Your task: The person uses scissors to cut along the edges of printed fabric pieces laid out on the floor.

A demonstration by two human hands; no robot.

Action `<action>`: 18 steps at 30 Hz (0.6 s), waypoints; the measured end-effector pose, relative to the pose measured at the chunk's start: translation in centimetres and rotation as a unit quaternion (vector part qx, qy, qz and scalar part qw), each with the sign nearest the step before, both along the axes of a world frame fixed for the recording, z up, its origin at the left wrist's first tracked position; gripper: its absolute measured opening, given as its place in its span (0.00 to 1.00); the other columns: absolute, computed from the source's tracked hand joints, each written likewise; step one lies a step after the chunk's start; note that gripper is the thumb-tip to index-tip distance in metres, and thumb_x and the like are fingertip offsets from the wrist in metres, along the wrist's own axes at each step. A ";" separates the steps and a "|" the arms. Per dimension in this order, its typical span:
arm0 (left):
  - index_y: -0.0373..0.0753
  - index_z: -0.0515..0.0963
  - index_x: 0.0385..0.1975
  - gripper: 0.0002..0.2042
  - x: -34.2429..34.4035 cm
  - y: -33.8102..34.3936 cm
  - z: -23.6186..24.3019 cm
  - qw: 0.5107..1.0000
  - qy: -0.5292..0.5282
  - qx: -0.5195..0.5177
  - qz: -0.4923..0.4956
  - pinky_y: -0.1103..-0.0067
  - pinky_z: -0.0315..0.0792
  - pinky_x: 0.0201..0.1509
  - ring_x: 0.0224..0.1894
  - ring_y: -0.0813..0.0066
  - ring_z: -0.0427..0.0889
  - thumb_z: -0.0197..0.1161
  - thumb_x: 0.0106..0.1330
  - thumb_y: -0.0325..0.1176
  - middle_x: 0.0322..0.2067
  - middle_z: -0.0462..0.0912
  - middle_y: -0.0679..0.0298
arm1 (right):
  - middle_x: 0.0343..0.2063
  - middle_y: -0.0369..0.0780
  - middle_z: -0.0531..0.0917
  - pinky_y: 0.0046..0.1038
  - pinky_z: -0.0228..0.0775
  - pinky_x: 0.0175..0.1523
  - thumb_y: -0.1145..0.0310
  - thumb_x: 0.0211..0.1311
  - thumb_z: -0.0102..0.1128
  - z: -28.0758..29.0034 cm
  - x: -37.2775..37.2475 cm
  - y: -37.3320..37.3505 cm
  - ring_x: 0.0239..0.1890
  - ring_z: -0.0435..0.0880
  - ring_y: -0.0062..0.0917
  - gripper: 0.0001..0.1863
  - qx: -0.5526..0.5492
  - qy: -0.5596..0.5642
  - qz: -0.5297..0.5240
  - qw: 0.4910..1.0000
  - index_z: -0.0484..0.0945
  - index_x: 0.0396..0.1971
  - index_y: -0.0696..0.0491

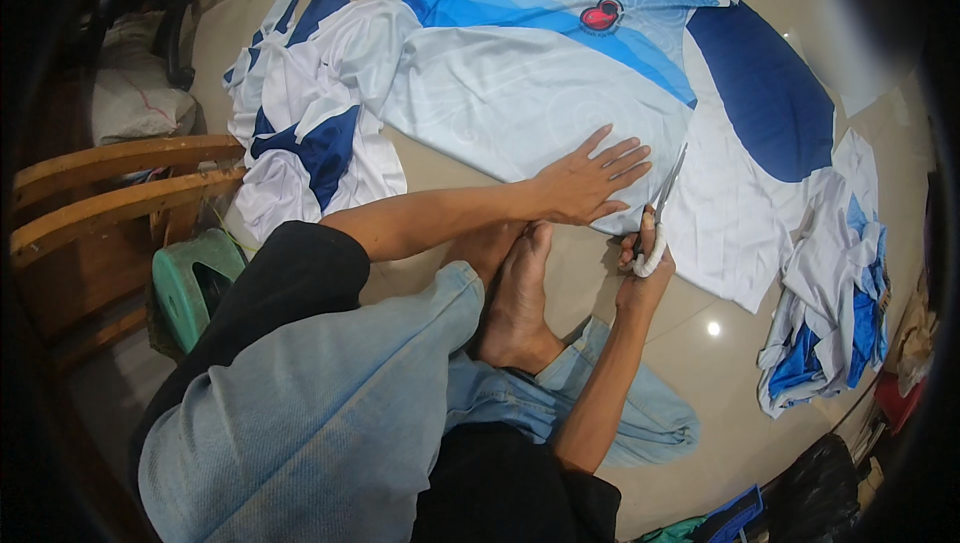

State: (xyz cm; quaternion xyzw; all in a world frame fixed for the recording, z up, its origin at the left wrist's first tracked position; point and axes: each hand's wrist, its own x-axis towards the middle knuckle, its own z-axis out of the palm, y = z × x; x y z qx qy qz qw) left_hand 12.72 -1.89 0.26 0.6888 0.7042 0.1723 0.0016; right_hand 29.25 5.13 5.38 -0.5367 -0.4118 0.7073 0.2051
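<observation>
A large piece of printed fabric (520,73), white and light blue with a small red and black emblem, lies spread on the floor in front of me. My left hand (585,183) rests flat on its near part, fingers spread. In my right hand (642,261) is a pair of scissors (672,183), its handles wrapped in white. The blades point away from me along the fabric's right edge, beside a white strip. Whether the blades are apart is hard to make out. Right of them lies a white piece with a dark blue panel (765,88).
Crumpled white and blue fabric (320,103) is heaped at the left, and another heap (830,293) lies at the right. A wooden chair (130,158) and a green stool (195,278) stand on my left. My bare foot (520,303) is close to the fabric's near edge.
</observation>
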 end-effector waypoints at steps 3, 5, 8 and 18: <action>0.40 0.54 0.73 0.33 0.1 0.0 0.0 0.999 -0.021 -0.028 -0.001 0.52 0.39 0.77 0.77 0.62 0.44 0.46 0.74 0.54 0.75 0.50 0.58 | 0.19 0.32 0.75 0.15 0.58 0.23 0.64 0.64 0.68 -0.5 -0.3 0.3 0.19 0.70 0.12 0.21 0.020 0.002 0.004 1.000 0.80 0.53 0.58; 0.40 0.54 0.72 0.33 0.1 0.1 0.0 0.999 -0.020 -0.025 -0.001 0.52 0.39 0.78 0.77 0.62 0.44 0.47 0.73 0.54 0.75 0.50 0.58 | 0.19 0.32 0.75 0.15 0.58 0.23 0.64 0.64 0.68 -0.4 -0.4 0.5 0.19 0.70 0.12 0.21 0.021 -0.005 0.007 1.000 0.80 0.53 0.59; 0.40 0.55 0.72 0.33 0.0 -0.1 -0.1 1.000 -0.016 -0.025 0.000 0.52 0.39 0.78 0.77 0.62 0.45 0.47 0.73 0.53 0.75 0.50 0.58 | 0.19 0.32 0.75 0.15 0.59 0.23 0.65 0.64 0.68 -0.5 -0.5 0.5 0.20 0.70 0.13 0.21 0.019 -0.019 0.020 0.999 0.80 0.53 0.59; 0.39 0.59 0.71 0.32 -0.2 0.0 0.2 1.000 0.013 -0.018 0.002 0.51 0.42 0.76 0.76 0.58 0.50 0.46 0.73 0.54 0.73 0.56 0.56 | 0.19 0.31 0.73 0.17 0.57 0.23 0.64 0.64 0.67 0.4 -2.0 2.3 0.19 0.70 0.13 0.20 -0.006 0.011 0.005 1.000 0.80 0.52 0.59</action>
